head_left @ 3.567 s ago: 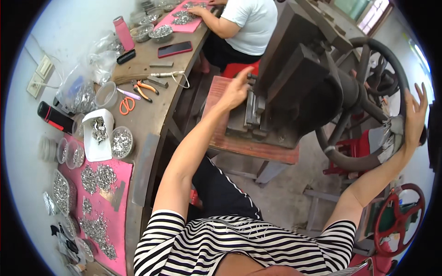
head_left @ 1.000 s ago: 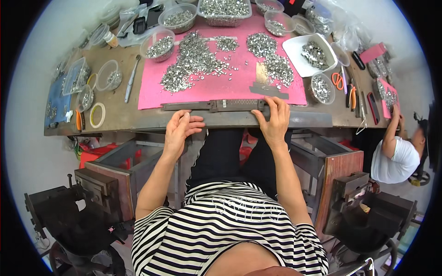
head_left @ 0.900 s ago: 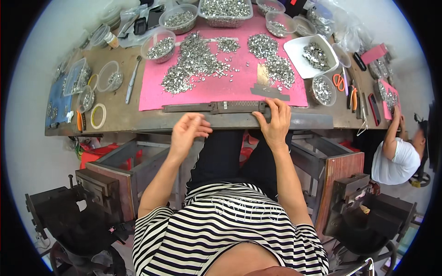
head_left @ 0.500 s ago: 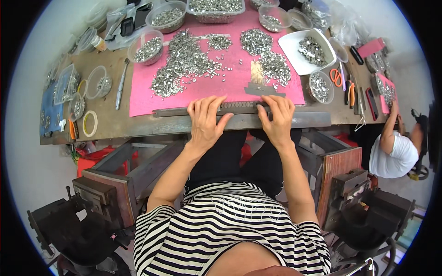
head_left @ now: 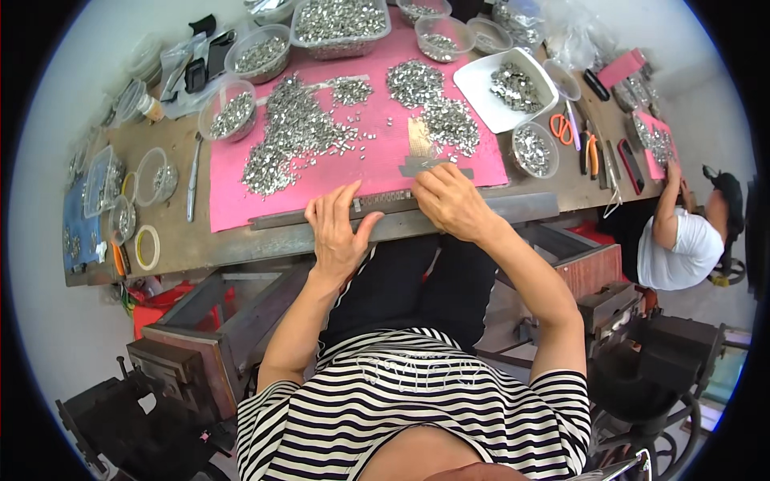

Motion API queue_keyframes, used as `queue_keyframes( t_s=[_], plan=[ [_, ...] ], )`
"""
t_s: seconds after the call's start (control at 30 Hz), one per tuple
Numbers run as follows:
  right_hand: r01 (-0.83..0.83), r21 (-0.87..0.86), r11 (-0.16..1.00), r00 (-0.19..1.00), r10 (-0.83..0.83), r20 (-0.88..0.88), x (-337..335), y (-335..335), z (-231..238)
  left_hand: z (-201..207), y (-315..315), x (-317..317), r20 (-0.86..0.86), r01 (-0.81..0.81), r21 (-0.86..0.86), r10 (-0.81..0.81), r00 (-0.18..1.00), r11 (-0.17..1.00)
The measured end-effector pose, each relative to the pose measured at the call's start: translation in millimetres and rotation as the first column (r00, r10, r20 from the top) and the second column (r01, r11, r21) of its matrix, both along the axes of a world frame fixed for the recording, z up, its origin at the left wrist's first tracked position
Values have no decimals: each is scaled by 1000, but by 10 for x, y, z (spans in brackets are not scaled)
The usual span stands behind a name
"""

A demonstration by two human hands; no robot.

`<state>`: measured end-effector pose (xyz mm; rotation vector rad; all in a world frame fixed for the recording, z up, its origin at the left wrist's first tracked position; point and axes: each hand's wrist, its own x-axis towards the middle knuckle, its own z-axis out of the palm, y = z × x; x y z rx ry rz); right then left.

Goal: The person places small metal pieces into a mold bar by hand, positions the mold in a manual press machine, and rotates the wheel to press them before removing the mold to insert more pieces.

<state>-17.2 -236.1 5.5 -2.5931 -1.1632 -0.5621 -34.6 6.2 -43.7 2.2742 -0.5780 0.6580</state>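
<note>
A long dark metal bar [head_left: 281, 219] lies along the front edge of the pink mat [head_left: 227, 180]. Small metal pieces [head_left: 381, 198] stand in a row in its middle section. My left hand [head_left: 338, 228] rests at the left end of that row, fingers stretched over the bar and thumb apart. At the row's right end, my right hand [head_left: 453, 200] has its fingers bent and pressed together; what they pinch, if anything, is hidden. Beyond the bar lie a large left heap of small silvery pieces [head_left: 289, 136] and a right heap [head_left: 453, 127]. A grey flat strip [head_left: 459, 171] lies behind my right hand.
A grey metal rail [head_left: 521, 209] edges the table. Tubs of metal pieces [head_left: 341, 22] and a white tray [head_left: 473, 80] stand at the back. Orange-handled scissors [head_left: 563, 128] and pliers [head_left: 591, 154] lie right, tweezers [head_left: 193, 180] left. Another person [head_left: 686, 244] sits at far right.
My right hand has turned inward and moved left along the bar, its spread fingers now bent together. My left hand stays by the bar. The whole view has shifted and tilted slightly.
</note>
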Motion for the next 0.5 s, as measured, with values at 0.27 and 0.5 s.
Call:
queue_keyframes(
  t_s=[0.27, 0.5],
  plan=[
    [466, 351, 812, 784, -563, 262, 570, -746, 520, 94, -36, 12, -48, 48, 1, -48, 998, 999],
    [478, 259, 839, 875, -482, -55, 90, -578, -19, 412, -745, 609, -45, 363, 13, -362, 931, 932]
  ],
)
